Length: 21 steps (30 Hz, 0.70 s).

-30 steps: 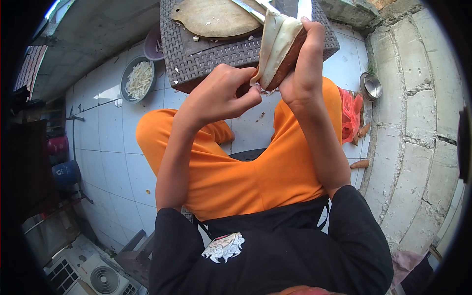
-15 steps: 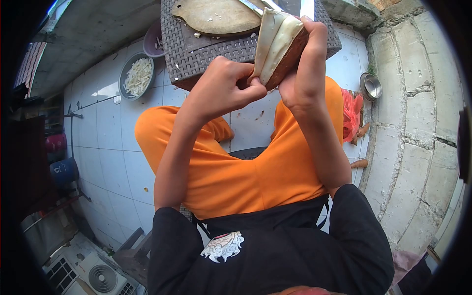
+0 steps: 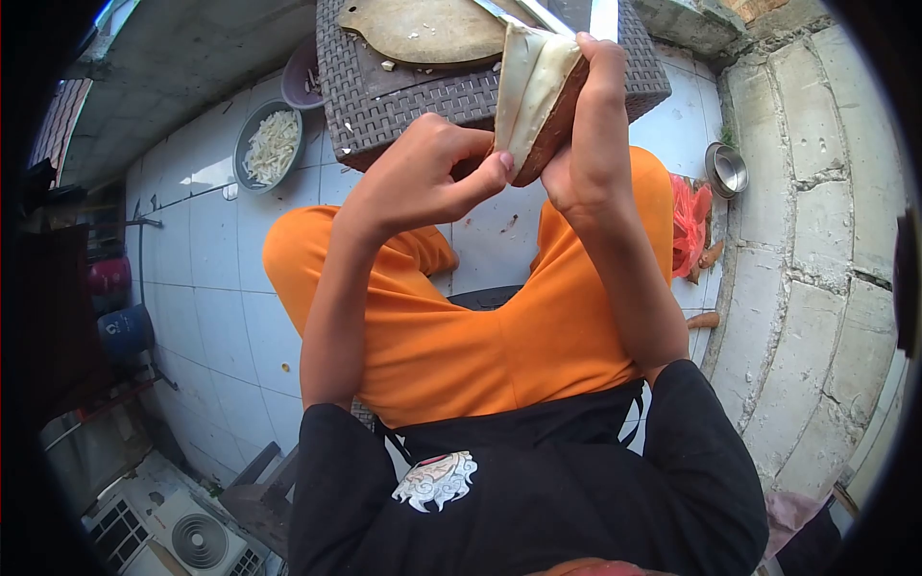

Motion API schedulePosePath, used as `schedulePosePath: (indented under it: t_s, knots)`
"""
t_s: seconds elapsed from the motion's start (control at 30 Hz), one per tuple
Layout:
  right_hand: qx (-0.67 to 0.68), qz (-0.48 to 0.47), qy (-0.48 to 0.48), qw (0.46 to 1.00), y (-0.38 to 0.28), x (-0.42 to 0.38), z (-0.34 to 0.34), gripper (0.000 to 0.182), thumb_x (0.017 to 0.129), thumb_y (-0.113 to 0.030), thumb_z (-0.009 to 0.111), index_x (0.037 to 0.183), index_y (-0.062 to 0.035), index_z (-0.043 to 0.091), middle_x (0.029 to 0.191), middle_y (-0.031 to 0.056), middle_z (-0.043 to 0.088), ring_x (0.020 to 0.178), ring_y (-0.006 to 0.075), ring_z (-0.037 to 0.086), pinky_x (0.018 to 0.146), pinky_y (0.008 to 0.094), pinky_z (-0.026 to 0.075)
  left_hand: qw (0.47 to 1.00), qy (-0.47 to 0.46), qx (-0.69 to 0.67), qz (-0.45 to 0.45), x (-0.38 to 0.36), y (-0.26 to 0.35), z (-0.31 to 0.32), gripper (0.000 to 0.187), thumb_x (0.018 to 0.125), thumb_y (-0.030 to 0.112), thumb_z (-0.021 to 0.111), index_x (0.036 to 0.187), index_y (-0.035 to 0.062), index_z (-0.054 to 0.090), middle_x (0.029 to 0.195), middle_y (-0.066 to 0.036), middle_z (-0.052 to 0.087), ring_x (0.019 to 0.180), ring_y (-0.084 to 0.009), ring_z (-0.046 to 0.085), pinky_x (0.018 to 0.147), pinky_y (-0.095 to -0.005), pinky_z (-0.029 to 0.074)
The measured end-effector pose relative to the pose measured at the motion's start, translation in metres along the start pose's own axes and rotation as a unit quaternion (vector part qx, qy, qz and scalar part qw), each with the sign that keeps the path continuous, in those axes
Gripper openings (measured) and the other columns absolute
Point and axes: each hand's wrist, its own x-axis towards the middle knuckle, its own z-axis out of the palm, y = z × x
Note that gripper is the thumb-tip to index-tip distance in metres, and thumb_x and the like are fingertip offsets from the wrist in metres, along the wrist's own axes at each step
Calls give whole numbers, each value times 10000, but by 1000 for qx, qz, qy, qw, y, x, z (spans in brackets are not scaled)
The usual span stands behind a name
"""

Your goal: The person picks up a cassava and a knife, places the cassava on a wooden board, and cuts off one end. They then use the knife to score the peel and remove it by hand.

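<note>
A thick cassava root (image 3: 543,86), white inside with brown skin, is held up over the near edge of the woven stand. My right hand (image 3: 594,144) grips its brown side, with the thumb up along the top edge. My left hand (image 3: 432,178) pinches the lower end of the loosened peel (image 3: 512,91), thumb against the fingers. The peel stands partly away from the white flesh. Behind the root, a wooden cutting board (image 3: 423,34) carries small white crumbs. A knife blade (image 3: 492,10) rests at the board's right edge.
The dark woven stand (image 3: 413,113) is in front of my knees. On the tiled floor, a grey bowl (image 3: 240,158) holds white cut strips, beside a purple bowl (image 3: 300,82). To the right are a red plastic bag (image 3: 687,226), brown roots (image 3: 704,321) and a metal bowl (image 3: 728,171).
My left thumb has shifted slightly at the root's lower end. My right hand and the root have tilted a little, showing more of the white flesh.
</note>
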Motion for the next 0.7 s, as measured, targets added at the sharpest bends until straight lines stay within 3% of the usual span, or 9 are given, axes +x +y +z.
schedulePosePath:
  t_s: [0.1,0.17,0.2,0.23,0.37,0.53,0.57,0.63,0.7]
  knots:
    - [7,7,-18,1000,-3,1,-4,437,961,-434,447,1124,-46,564,985,87,624,890,202,628,809,386,525,998,-20,46,28,2,0,-5,316,931,240,571,766,-13,663,541,-120,544,443,-217,512,489,-333,432]
    - [10,15,-36,999,-4,1,-5,435,962,-431,446,1128,-45,561,993,85,622,898,202,626,817,385,523,998,17,55,1,3,4,-6,304,933,244,592,788,-12,668,559,-123,549,460,-230,515,504,-338,437]
    - [18,8,-20,1000,-4,0,-3,414,965,-399,425,1102,-29,552,961,94,616,848,198,629,747,368,530,998,15,54,1,3,2,-5,304,933,244,592,788,-12,668,559,-123,549,460,-230,515,504,-338,437]
    - [26,1,-5,1000,-3,0,-1,395,967,-367,403,1075,-13,542,929,103,611,799,194,631,677,352,536,999,20,47,19,3,-1,-3,282,918,227,605,790,-18,661,569,-128,551,463,-236,512,502,-337,435]
    - [42,-3,-3,999,1,2,-1,356,967,-349,418,1039,-17,525,904,89,584,774,180,608,658,340,526,998,23,56,7,3,-5,1,207,869,149,626,784,-40,635,588,-143,554,472,-244,511,507,-336,444]
    - [-51,-82,32,995,10,2,0,292,964,-317,442,994,-33,499,861,68,537,725,148,558,614,315,497,996,70,45,17,6,-8,14,157,841,94,605,783,-51,623,586,-148,557,466,-237,522,518,-339,467]
    - [-51,-82,32,995,11,3,-2,292,964,-317,442,994,-33,499,861,68,537,725,148,558,614,315,497,997,74,37,6,6,-8,14,145,834,82,599,786,-53,622,587,-148,560,462,-232,528,522,-341,475]
    - [-81,-71,18,994,12,5,-5,401,976,-393,437,1116,-36,553,979,79,606,881,185,636,760,373,542,997,69,29,1,5,-8,13,177,865,112,600,791,-46,630,581,-137,571,456,-217,531,513,-329,472]
    - [-57,-49,10,997,9,7,-6,412,974,-405,435,1115,-37,554,977,83,605,875,190,635,756,374,541,998,63,20,-5,5,-4,9,210,897,141,601,795,-39,639,575,-126,583,451,-202,534,504,-317,470]
